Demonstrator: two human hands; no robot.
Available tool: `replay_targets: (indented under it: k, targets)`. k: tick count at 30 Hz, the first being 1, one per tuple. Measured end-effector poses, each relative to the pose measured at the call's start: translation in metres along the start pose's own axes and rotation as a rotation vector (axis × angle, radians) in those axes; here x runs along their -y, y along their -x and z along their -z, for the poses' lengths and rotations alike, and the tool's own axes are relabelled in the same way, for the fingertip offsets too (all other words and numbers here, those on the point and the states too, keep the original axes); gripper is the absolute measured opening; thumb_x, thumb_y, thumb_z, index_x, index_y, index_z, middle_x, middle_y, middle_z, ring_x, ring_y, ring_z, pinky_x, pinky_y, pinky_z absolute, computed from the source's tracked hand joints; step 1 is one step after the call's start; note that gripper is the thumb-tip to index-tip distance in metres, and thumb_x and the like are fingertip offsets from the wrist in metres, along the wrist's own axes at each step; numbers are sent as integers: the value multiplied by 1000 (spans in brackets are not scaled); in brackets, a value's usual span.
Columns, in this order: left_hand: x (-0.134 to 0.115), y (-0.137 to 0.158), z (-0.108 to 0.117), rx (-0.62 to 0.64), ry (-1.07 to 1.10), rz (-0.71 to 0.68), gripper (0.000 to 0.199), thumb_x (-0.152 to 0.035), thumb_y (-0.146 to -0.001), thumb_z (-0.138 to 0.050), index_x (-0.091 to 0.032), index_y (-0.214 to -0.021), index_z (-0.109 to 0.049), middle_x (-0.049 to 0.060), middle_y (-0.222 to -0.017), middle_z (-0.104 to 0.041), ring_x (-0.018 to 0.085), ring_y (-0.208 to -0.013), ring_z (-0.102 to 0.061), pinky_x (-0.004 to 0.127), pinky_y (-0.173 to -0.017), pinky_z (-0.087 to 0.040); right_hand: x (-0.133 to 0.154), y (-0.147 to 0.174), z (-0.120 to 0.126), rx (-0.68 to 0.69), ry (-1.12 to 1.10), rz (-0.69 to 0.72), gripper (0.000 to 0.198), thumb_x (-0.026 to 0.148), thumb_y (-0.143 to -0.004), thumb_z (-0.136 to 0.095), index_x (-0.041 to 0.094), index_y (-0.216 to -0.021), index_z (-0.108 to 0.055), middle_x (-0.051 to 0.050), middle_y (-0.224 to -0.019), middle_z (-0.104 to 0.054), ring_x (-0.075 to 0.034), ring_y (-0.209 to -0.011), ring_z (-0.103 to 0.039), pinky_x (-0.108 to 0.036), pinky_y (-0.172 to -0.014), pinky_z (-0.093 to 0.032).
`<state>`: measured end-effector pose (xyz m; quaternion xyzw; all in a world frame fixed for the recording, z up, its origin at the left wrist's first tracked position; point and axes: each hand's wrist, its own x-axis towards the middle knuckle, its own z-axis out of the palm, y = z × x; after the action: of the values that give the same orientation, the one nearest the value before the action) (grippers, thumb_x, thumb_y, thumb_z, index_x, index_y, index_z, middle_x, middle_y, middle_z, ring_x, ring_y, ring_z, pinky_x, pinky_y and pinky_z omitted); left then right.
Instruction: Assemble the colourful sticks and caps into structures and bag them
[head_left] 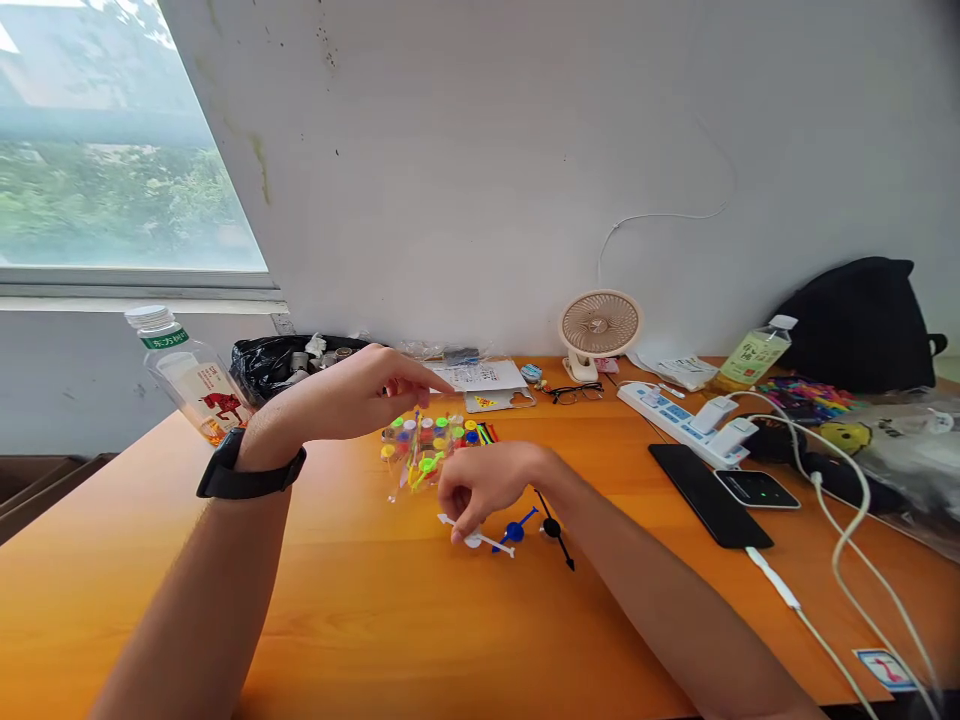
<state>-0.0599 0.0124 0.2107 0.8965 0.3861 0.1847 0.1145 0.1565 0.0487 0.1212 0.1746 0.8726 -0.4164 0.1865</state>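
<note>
At the wooden table [360, 620], right fingers [468, 520] pinch a white spinner [474, 542].

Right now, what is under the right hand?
A white arrow: its head, round hub and tail show at the right hand. The hand covers part of its shaft, and anything hidden beneath the palm cannot be seen.

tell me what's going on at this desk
A person's right hand has its fingertips at a white arrow-shaped piece on the table. A blue one and a black one lie to its right. The left hand is raised near a cluster of colourful pieces; whether it holds anything is unclear.
</note>
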Motion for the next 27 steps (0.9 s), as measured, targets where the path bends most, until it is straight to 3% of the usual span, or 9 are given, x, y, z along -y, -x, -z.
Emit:
replay_targets:
  k: [3,5,8,10,12,17,21,27]
  targets:
    - [1,-1,-2,65,11,-61,41,-14,-92,-50,-26,-118,-79,0,-90,-77,13,-74,-63,21,-64,-45,24,27,7,-90,-303,297,36,49,-83,-83,16,-83,-69,-2,-81,-72,-12,-69,-64,-24,-64,-50]
    - [2,-2,-4,84,6,-81,33,-12,-91,-50,-21,-103,-80,-1,-77,-71,11,-65,-57,21,-60,-41,40,40,8,-473,-406,488,37,52,-86,-80,17,-85,-68,-2,-80,-71,-10,-62,-61,-24,-58,-49]
    - [3,-3,-7,74,-26,-70,24,-17,-93,-52,-17,-80,-72,-3,-60,-58,9,-54,-44,21,-54,-34,54,47,7,-1133,-295,562,30,48,-92,-76,19,-86,-69,-3,-86,-72,-10,-62,-58,-25,-57,-46]
    - [4,-3,-7,63,-28,-60,23,-19,-95,-53,-17,-78,-68,-3,-62,-57,9,-55,-44,22,-53,-33,55,48,6,-1334,-93,534,24,41,-94,-75,19,-86,-72,-4,-92,-72,-10,-64,-57,-26,-58,-44]
    - [4,-3,-6,61,-16,-66,22,-20,-97,-52,-17,-83,-69,-2,-65,-59,9,-57,-45,22,-54,-33,50,48,7,-1325,115,503,20,35,-97,-72,19,-85,-74,-4,-94,-73,-10,-65,-56,-27,-59,-42]
    - [2,-2,-3,64,22,-80,27,-17,-96,-49,-19,-101,-76,-1,-73,-66,11,-62,-50,22,-57,-37,40,46,9,-1123,469,299,19,28,-101,-66,18,-87,-75,-4,-90,-72,-13,-73,-57,-28,-65,-35]
    - [5,-1,-3,40,2,-42,32,-19,-96,-51,-21,-114,-77,2,-84,-73,12,-69,-59,22,-60,-41,41,46,9,-981,493,135,19,24,-102,-61,17,-87,-72,-2,-83,-70,-13,-72,-56,-28,-64,-30]
    - [5,-1,-5,23,12,-30,32,-24,-98,-51,-23,-117,-78,3,-93,-77,14,-76,-65,22,-64,-46,39,47,10,-939,448,132,23,17,-103,-53,16,-84,-66,-3,-86,-66,-14,-75,-54,-28,-67,-33]
